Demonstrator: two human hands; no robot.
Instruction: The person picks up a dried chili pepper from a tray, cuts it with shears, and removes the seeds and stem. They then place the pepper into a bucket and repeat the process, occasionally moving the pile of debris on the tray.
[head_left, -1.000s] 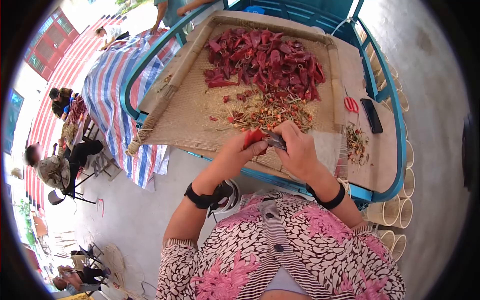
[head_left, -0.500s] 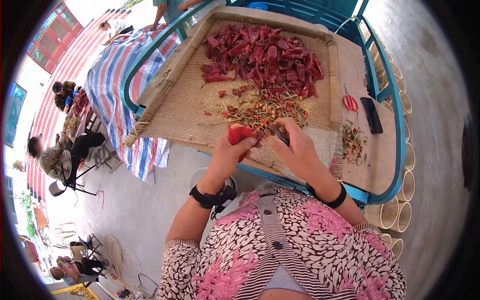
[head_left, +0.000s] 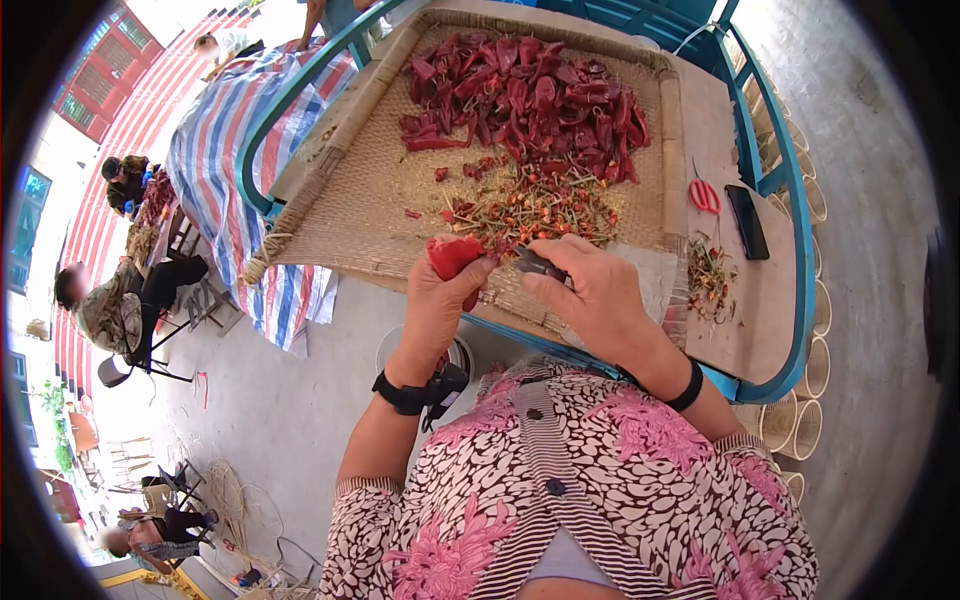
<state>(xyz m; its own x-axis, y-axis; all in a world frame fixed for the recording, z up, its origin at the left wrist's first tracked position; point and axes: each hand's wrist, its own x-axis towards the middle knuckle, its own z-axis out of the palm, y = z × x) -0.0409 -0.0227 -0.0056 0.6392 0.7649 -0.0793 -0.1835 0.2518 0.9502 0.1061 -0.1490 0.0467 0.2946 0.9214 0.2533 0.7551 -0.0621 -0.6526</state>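
Observation:
My left hand [head_left: 437, 305] is closed around a dried red chili pepper [head_left: 453, 256], its stem end turned toward the right. In my right hand [head_left: 603, 300] is a small dark tool [head_left: 540, 264] that looks like snips; its tip is close to the pepper's end, and whether they touch is unclear. Both hands are over the near edge of a woven tray [head_left: 345, 215]. Just beyond them lies a heap of cut stems and orange-red caps [head_left: 540, 212]. A larger pile of red chili peppers [head_left: 530, 100] covers the tray's far part.
Red-handled scissors [head_left: 704, 196], a black phone [head_left: 746, 222] and scattered stem scraps [head_left: 708, 280] lie right of the tray. A blue metal rail [head_left: 803, 290] frames the cart. Striped sheeting [head_left: 240, 150] and several people are at the left; woven baskets [head_left: 806, 425] stand at the right.
My left hand has shifted slightly left and up with the pepper. My right hand has turned, so the dark tool now points left toward the pepper's end.

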